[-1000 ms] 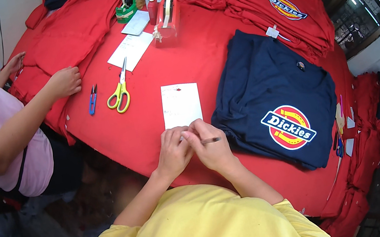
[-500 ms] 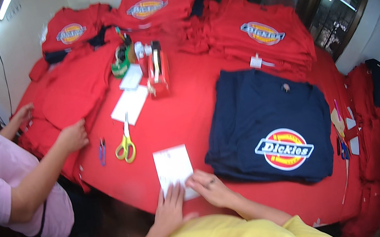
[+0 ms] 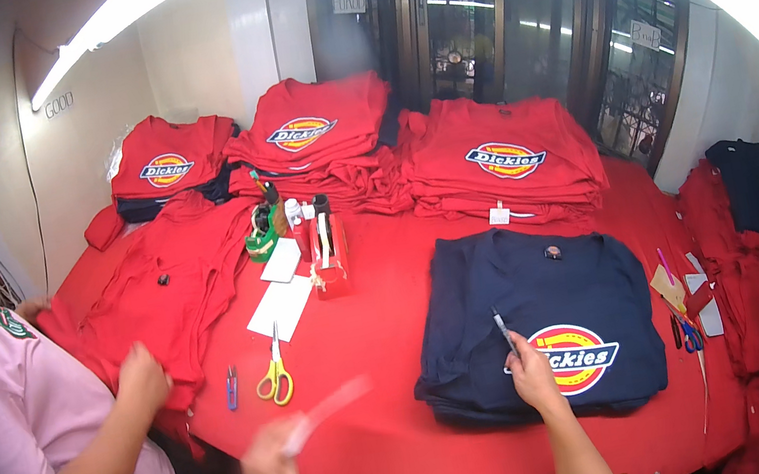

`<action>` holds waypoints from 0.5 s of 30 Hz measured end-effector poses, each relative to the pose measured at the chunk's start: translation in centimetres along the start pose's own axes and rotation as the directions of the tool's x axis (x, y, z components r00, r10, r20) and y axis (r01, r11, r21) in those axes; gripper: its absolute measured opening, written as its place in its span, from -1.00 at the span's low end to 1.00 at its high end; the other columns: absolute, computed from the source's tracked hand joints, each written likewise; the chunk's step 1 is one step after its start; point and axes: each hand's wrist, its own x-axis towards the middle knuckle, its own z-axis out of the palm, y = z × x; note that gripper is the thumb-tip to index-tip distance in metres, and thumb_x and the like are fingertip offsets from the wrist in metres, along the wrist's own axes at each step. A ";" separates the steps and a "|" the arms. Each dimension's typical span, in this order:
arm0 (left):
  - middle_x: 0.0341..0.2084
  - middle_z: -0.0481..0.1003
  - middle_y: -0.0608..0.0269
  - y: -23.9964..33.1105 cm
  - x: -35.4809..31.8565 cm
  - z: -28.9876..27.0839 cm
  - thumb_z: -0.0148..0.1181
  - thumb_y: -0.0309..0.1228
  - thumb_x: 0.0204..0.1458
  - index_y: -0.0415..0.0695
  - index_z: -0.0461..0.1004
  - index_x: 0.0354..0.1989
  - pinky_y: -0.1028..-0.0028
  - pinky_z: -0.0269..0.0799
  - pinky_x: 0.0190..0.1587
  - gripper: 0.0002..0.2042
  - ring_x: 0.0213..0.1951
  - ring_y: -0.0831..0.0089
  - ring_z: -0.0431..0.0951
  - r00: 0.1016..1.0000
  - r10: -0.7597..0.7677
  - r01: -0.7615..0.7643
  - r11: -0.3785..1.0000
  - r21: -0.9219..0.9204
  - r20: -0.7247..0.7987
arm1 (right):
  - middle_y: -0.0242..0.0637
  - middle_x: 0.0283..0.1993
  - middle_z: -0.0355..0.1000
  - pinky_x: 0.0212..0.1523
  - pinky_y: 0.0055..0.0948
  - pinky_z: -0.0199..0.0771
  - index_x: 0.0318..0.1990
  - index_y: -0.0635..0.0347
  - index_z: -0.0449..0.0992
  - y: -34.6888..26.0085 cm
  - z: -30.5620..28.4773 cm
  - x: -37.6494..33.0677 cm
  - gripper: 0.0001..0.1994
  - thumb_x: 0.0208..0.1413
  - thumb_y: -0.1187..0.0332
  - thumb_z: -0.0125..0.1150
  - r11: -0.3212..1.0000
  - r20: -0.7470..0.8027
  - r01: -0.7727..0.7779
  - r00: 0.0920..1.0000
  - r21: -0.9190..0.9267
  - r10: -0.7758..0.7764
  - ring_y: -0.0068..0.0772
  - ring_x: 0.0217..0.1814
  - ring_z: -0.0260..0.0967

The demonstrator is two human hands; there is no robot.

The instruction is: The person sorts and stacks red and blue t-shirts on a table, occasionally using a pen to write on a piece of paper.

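My left hand (image 3: 271, 471) is raised over the near table edge, its fingers closed on a white paper (image 3: 334, 409) that shows edge-on and smeared by motion. My right hand (image 3: 534, 374) grips a slim grey-black pen (image 3: 502, 325), its tip pointing up and away. That hand is above the stack of navy shirts (image 3: 472, 302), in front of the round printed emblem on the top one. Yellow-handled scissors (image 3: 275, 381) and small blue-purple thread snips (image 3: 232, 389) lie left of centre on the red-covered table (image 3: 367, 341).
A co-worker in pink (image 3: 42, 398) handles a red shirt (image 3: 175, 283) at the left. Stacks of red shirts (image 3: 495, 140) line the back. A red tape dispenser (image 3: 331, 264) and white papers (image 3: 281, 309) are mid-table. More tools, including blue-handled scissors (image 3: 691, 336), lie at the right edge.
The white paper has left the table, and my left hand has moved left with it. My right hand has gone right, over the navy shirts, and a pen now shows in it.
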 end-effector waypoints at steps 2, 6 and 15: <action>-0.30 0.52 0.00 2.0 5.0 -1.6 -0.02 -0.61 0.15 -0.40 0.48 -0.11 0.31 0.40 -0.01 -0.80 -0.16 0.09 0.55 0.922 0.046 -0.069 0.996 -0.048 -0.384 | 0.02 -0.11 0.46 -0.15 -0.18 0.47 0.14 0.29 0.35 3.8 2.0 -0.8 -0.62 0.14 0.55 -0.03 0.989 -0.211 0.125 0.968 -0.075 -0.138 0.03 -0.17 0.48; -0.11 0.52 0.06 0.5 13.0 -9.4 0.04 -0.54 0.21 -0.50 0.45 -0.05 0.46 0.38 0.00 -0.76 -0.12 0.39 0.50 0.479 0.127 -0.390 0.917 -0.081 -0.869 | -0.03 -0.10 0.47 -0.15 -0.16 0.47 0.08 0.27 0.39 2.7 4.1 -0.8 -0.67 0.15 0.52 0.00 0.967 -0.242 0.245 0.936 -0.071 -0.255 0.08 -0.12 0.46; -0.50 0.56 0.12 13.6 38.1 -16.8 0.13 -0.31 0.20 -0.32 0.55 -0.25 0.44 0.38 -0.33 -0.74 -0.46 0.47 0.49 0.303 0.446 -0.573 0.792 0.213 -0.842 | -0.02 -0.12 0.48 -0.11 -0.13 0.47 0.07 0.27 0.40 3.1 3.2 -1.0 -0.68 0.14 0.52 0.00 0.973 -0.302 0.227 0.925 -0.040 -0.229 0.07 -0.10 0.46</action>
